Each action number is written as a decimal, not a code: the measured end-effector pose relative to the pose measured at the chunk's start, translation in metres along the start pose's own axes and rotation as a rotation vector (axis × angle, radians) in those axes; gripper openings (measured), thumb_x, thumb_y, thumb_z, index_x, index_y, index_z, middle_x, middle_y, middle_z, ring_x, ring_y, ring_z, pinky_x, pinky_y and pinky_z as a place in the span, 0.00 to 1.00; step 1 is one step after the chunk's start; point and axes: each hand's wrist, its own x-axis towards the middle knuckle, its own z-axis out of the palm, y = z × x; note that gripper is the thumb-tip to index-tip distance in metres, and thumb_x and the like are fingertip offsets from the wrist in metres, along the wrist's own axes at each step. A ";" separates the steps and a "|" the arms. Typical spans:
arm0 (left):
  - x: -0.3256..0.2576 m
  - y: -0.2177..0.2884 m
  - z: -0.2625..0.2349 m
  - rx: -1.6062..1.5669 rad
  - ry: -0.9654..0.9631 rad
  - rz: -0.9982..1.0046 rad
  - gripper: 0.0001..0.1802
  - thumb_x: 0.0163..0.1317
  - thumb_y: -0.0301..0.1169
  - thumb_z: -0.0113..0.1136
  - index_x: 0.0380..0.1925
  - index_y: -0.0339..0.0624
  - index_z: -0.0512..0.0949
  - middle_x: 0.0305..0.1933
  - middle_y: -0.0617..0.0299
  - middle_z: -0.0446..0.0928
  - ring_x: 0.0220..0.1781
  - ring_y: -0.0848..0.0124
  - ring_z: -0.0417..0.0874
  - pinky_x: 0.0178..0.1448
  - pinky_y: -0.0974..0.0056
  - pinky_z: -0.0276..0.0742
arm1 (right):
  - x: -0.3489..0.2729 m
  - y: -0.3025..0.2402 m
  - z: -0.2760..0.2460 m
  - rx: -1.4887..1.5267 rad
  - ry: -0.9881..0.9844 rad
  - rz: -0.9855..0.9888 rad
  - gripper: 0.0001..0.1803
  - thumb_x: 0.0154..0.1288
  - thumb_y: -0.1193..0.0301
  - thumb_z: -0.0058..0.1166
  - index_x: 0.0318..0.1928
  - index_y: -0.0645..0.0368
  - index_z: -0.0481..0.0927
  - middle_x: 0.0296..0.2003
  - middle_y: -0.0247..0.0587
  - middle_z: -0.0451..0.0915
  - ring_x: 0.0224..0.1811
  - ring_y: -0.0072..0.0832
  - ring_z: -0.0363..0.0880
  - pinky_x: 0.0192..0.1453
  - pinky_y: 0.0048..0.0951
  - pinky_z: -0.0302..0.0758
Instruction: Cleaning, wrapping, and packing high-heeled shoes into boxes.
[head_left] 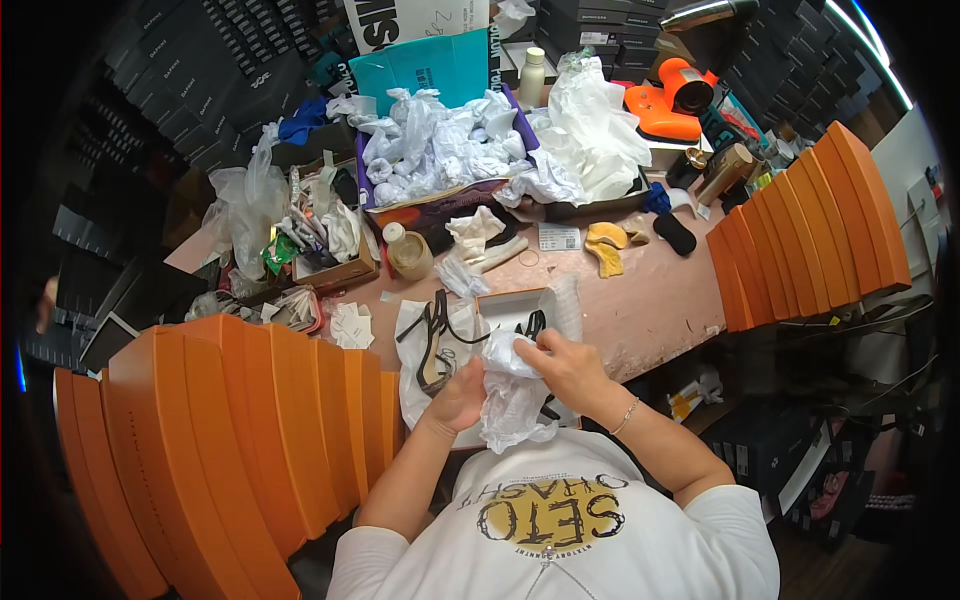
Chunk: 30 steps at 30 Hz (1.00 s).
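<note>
Close to my body, crumpled white tissue paper (508, 385) is between my two hands. My right hand (570, 372) pinches its upper part with closed fingers. My left hand (460, 398) holds its left side, the fingertips partly hidden behind the paper. Just left of the hands, a black strappy high-heeled sandal (435, 350) lies on a white sheet (410, 325). Beneath and beyond the paper sits an open shoebox (497, 298) with an orange edge. Black straps (535, 322) show inside it, with translucent wrapping (565, 305) along its right side.
Stacked orange shoeboxes stand at left (225, 420) and right (800, 230). Farther back on the pink table (640, 300) are a purple box (440, 205) of tissue wads, a jar (408, 255), a yellow cloth (605, 250) and an orange heat-gun-like tool (665, 100).
</note>
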 end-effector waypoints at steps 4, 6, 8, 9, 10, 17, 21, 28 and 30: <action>0.009 -0.004 -0.023 0.329 0.163 0.071 0.19 0.64 0.27 0.54 0.55 0.38 0.68 0.52 0.61 0.75 0.51 0.73 0.78 0.54 0.67 0.76 | -0.004 -0.002 -0.004 0.068 -0.016 -0.011 0.27 0.48 0.78 0.58 0.53 0.52 0.72 0.34 0.39 0.72 0.32 0.38 0.77 0.35 0.36 0.76; 0.005 0.007 -0.022 0.343 0.136 0.119 0.19 0.64 0.27 0.54 0.55 0.38 0.68 0.51 0.61 0.76 0.50 0.73 0.79 0.52 0.67 0.76 | -0.022 0.019 -0.015 0.132 -0.100 0.070 0.29 0.51 0.77 0.59 0.56 0.54 0.70 0.37 0.40 0.74 0.36 0.39 0.78 0.39 0.35 0.76; 0.002 0.007 -0.025 0.404 0.144 0.136 0.18 0.63 0.25 0.55 0.54 0.38 0.70 0.48 0.62 0.77 0.49 0.74 0.79 0.52 0.68 0.76 | -0.039 0.050 -0.027 0.435 -0.194 0.065 0.30 0.52 0.74 0.62 0.58 0.55 0.69 0.42 0.41 0.76 0.42 0.37 0.78 0.44 0.33 0.76; 0.003 0.007 -0.022 0.423 0.140 0.143 0.18 0.63 0.25 0.55 0.53 0.38 0.70 0.48 0.62 0.77 0.49 0.75 0.79 0.52 0.68 0.76 | -0.044 0.058 -0.028 0.590 -0.235 0.070 0.31 0.53 0.72 0.63 0.59 0.56 0.69 0.45 0.41 0.77 0.45 0.36 0.78 0.47 0.32 0.75; 0.005 0.006 -0.017 0.443 0.132 0.146 0.17 0.63 0.25 0.55 0.53 0.38 0.71 0.47 0.63 0.77 0.48 0.75 0.78 0.51 0.69 0.75 | -0.036 0.057 -0.033 0.782 -0.142 0.095 0.31 0.53 0.71 0.63 0.58 0.58 0.69 0.47 0.41 0.77 0.46 0.34 0.78 0.49 0.31 0.74; 0.032 -0.004 0.003 1.034 0.292 0.367 0.18 0.61 0.26 0.59 0.51 0.38 0.73 0.42 0.66 0.78 0.41 0.78 0.77 0.47 0.72 0.73 | -0.003 0.038 0.006 1.121 -0.131 0.346 0.26 0.53 0.73 0.63 0.54 0.59 0.73 0.48 0.38 0.77 0.44 0.28 0.79 0.48 0.29 0.75; 0.029 -0.007 -0.026 0.588 0.197 -0.007 0.18 0.61 0.27 0.58 0.51 0.38 0.73 0.43 0.63 0.79 0.39 0.76 0.81 0.42 0.71 0.77 | -0.008 0.014 -0.006 0.402 0.074 0.118 0.27 0.50 0.78 0.60 0.54 0.55 0.74 0.38 0.39 0.77 0.36 0.35 0.80 0.40 0.30 0.77; 0.004 -0.005 -0.022 0.443 0.095 -0.029 0.29 0.60 0.28 0.59 0.61 0.41 0.63 0.51 0.64 0.74 0.48 0.75 0.76 0.50 0.69 0.74 | -0.006 0.010 -0.014 0.179 -0.057 -0.175 0.30 0.56 0.67 0.59 0.60 0.54 0.69 0.54 0.47 0.70 0.52 0.40 0.74 0.50 0.30 0.73; 0.003 0.001 -0.018 0.566 0.035 -0.071 0.28 0.59 0.25 0.58 0.61 0.41 0.65 0.53 0.65 0.74 0.46 0.78 0.75 0.48 0.70 0.73 | -0.001 0.021 -0.021 0.714 -0.148 -0.089 0.35 0.58 0.61 0.61 0.64 0.58 0.65 0.65 0.54 0.59 0.64 0.43 0.64 0.65 0.33 0.62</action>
